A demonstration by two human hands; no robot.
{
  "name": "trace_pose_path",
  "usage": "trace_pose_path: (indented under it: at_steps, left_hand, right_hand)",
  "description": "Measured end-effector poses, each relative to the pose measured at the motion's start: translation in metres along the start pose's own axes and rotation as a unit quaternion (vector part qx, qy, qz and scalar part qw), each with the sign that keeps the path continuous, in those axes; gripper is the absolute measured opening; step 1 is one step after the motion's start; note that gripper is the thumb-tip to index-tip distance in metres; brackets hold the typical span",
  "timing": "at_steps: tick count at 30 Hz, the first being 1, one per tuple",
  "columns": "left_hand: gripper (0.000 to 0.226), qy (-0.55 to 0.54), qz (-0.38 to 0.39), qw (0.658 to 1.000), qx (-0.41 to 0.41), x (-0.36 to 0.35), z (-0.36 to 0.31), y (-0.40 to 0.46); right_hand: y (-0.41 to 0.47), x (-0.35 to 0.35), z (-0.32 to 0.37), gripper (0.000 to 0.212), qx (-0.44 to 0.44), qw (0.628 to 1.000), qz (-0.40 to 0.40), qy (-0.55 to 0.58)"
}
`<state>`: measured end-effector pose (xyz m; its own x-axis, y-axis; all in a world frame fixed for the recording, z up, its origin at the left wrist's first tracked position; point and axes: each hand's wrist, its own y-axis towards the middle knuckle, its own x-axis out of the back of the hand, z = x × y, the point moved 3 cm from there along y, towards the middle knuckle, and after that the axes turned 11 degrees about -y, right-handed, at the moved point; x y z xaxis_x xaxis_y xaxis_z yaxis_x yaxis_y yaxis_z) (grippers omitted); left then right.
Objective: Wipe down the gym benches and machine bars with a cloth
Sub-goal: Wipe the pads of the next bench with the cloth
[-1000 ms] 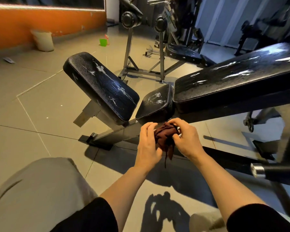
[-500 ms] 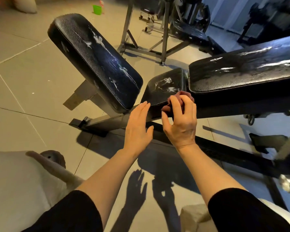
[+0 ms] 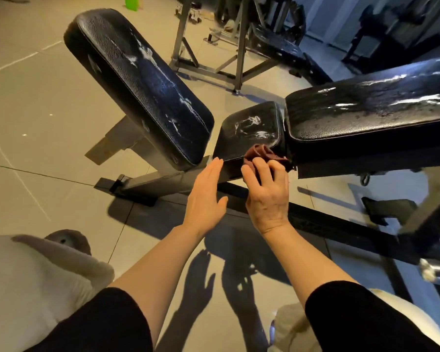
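Wiping the small seat pad (image 3: 249,130) of the gym bench
Right hand (image 3: 267,196) grips the bunched maroon cloth (image 3: 261,153) against the pad's front edge, left hand (image 3: 205,196) flat and empty beside it; cloth looks soft and light, probably best kept wadded in the palm

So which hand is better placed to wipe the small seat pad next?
The right hand: it grips the cloth against the near edge of the small seat pad. The left hand is open and holds nothing.
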<state>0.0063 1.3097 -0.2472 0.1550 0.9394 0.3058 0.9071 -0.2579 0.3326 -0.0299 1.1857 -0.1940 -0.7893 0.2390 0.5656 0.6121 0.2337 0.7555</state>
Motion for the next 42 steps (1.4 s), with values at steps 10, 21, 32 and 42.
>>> trace_pose_path:
  at_steps: [10, 21, 32, 42]
  left_hand:
    - [0.082, -0.034, -0.036, 0.999, 0.008, 0.006, 0.016, 0.002]
    - [0.078, -0.008, -0.037, 0.999, -0.02, 0.007, 0.012, -0.001]
    - [0.092, 0.126, 0.085, 0.973, -0.172, -0.006, -0.012, 0.006]
    - [0.104, 0.151, 0.047, 0.973, -0.17, -0.009, -0.016, 0.006]
  right_hand:
    - [-0.004, -0.028, 0.034, 0.027, 0.159, 0.984, 0.081, 0.031]
    - [-0.012, -0.024, 0.026, 0.043, 0.195, 0.961, 0.175, 0.092]
    - [-0.007, 0.009, -0.015, 0.031, 0.103, 0.994, 0.038, -0.02]
    - [0.0, 0.021, -0.027, 0.041, 0.038, 0.999, 0.012, -0.021]
